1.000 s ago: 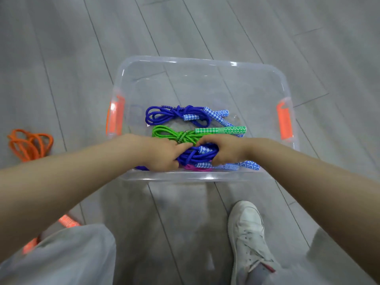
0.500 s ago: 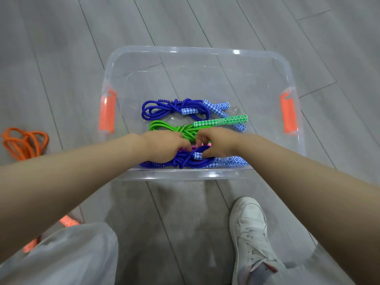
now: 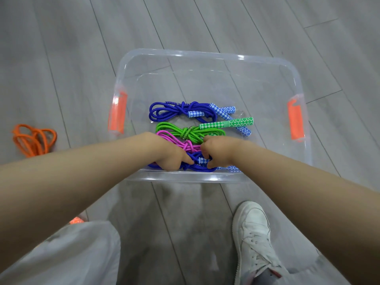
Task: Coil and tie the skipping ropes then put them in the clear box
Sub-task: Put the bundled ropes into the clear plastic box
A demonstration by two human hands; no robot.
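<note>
Your left hand (image 3: 172,159) and right hand (image 3: 218,153) have pushed the blue rope (image 3: 197,164) down against the near wall of the clear box (image 3: 205,178), uncovering the pink rope (image 3: 185,144); both still grip it, so release next, with the orange rope (image 3: 33,140) left on the floor

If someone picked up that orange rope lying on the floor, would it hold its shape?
Probably not. The orange rope lies in loose uneven loops with no knot visible, so it would likely flop and uncoil. It looks like thin braided cord, so probably light. It seems unlikely to roll.
</note>
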